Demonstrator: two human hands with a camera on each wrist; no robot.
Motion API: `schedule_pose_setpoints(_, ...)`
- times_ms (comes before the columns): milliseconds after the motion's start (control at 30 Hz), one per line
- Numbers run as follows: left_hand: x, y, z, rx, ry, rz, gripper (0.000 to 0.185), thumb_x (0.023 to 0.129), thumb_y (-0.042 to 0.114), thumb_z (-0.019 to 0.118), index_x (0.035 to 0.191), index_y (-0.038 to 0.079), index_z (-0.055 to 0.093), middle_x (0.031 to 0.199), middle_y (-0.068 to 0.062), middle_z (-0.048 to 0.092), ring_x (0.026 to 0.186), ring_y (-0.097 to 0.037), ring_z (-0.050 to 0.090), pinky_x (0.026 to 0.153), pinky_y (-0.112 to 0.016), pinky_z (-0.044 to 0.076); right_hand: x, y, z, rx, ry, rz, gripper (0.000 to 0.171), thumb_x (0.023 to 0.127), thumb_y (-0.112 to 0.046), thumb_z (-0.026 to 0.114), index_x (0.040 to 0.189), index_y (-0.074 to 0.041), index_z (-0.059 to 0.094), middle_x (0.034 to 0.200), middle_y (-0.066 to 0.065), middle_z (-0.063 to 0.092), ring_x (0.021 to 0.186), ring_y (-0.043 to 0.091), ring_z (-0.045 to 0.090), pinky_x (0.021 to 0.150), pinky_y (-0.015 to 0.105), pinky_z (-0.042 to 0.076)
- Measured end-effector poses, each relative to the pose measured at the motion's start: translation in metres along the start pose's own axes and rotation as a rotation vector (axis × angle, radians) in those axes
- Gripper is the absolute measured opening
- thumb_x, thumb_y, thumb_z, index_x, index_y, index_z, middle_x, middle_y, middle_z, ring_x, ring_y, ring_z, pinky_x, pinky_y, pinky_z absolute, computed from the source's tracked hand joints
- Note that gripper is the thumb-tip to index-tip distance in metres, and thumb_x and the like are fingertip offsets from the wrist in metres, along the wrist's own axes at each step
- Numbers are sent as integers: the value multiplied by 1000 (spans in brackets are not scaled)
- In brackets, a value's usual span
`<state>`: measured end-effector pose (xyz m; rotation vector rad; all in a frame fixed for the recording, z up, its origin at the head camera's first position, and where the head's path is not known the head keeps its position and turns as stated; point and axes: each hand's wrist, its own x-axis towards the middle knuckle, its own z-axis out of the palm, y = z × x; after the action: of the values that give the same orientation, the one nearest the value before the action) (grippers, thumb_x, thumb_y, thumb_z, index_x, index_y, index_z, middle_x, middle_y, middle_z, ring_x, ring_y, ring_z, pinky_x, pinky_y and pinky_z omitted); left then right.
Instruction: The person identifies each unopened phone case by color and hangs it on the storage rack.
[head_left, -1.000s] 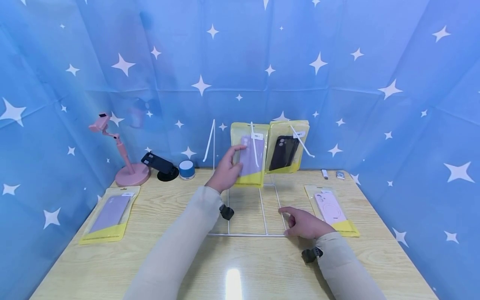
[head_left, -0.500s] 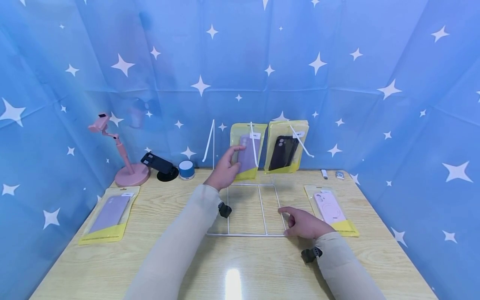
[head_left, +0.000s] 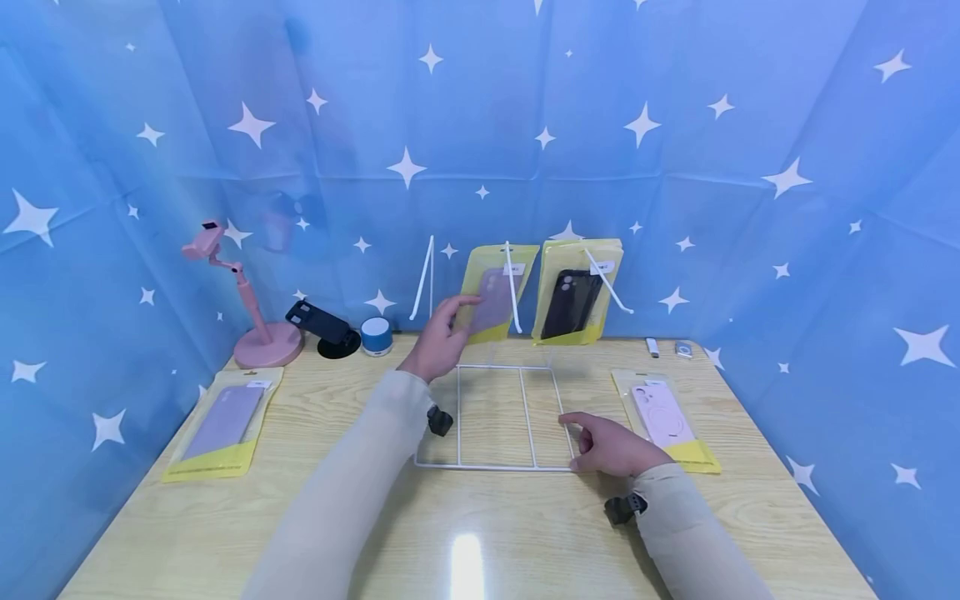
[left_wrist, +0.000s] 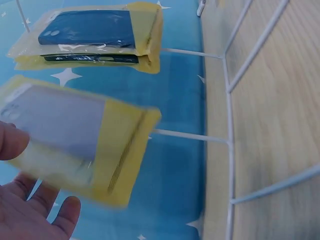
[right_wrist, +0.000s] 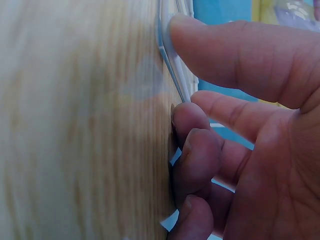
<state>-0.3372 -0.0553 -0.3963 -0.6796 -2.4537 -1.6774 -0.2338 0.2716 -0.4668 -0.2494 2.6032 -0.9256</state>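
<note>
A white wire rack (head_left: 459, 417) stands on the wooden table (head_left: 480, 533) with its base flat and hooks rising at the back. My left hand (head_left: 435, 342) pinches the lower left of a yellow packet with a purple phone case (head_left: 495, 300), which hangs tilted on the middle hook; the thumb lies on its front and the fingers (left_wrist: 35, 215) are behind it. The packet (left_wrist: 75, 135) is blurred. A packet with a black case (head_left: 573, 304) hangs on the hook to the right. My right hand (head_left: 611, 446) presses on the base's front right corner, its fingers (right_wrist: 200, 150) curled at the wire (right_wrist: 172, 70).
One packet with a purple case (head_left: 225, 421) lies at the table's left, one with a pink case (head_left: 663, 421) beside my right hand. A pink phone stand (head_left: 255, 333), a black holder (head_left: 322, 325) and a small blue speaker (head_left: 376, 336) stand back left. The left hook (head_left: 425, 279) is bare.
My left hand has raised the purple-case packet up the middle hook and tilted it. The right hand has stayed on the rack's base.
</note>
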Motion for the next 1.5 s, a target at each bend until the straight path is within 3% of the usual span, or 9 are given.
schedule_pose_setpoints(167, -12, -14, -6, 24, 3, 8, 49, 103, 3, 45, 150, 14, 54, 155, -9, 45, 145, -33, 43, 122, -56, 37, 0, -1, 0, -3, -4, -6, 74, 85, -10, 86, 152, -14, 55, 86, 6, 57, 71, 23, 51, 60, 35, 40)
schedule_pose_setpoints(433, -34, -34, -19, 156, -2, -60, 45, 104, 10, 50, 149, 12, 55, 153, -12, 51, 143, -33, 48, 118, -55, 42, 1, 0, 0, -3, -6, -1, 74, 85, -10, 87, 152, -15, 55, 86, 6, 57, 72, 23, 51, 60, 35, 40)
schedule_pose_setpoints(833, -71, -55, -61, 87, 49, -130, 43, 107, 10, 54, 150, 8, 53, 153, -17, 50, 138, -39, 50, 113, -58, 43, 2, 2, -1, -3, -5, -13, 74, 85, -11, 87, 152, -14, 55, 86, 6, 57, 73, 23, 51, 62, 35, 41)
schedule_pose_setpoints(1033, -86, -66, -87, 138, 70, -139, 43, 109, 14, 55, 151, 5, 51, 152, -20, 49, 138, -44, 49, 112, -60, 42, 3, 2, -1, -6, -4, -11, 75, 85, -11, 87, 152, -14, 55, 86, 5, 57, 73, 22, 51, 62, 35, 41)
schedule_pose_setpoints(1300, -108, -92, -135, 232, 160, -220, 48, 110, 23, 57, 152, 1, 48, 153, -28, 48, 136, -48, 50, 111, -62, 44, 4, 4, 0, 0, -4, 0, 75, 85, -11, 87, 152, -15, 54, 87, 6, 57, 73, 23, 51, 62, 35, 41)
schedule_pose_setpoints(1500, -125, -109, -174, 272, 237, -322, 51, 111, 24, 52, 156, 0, 43, 154, -32, 45, 137, -52, 47, 109, -63, 45, 4, 5, 0, -1, -5, -9, 75, 85, -12, 87, 152, -14, 55, 87, 6, 57, 73, 23, 50, 61, 35, 41)
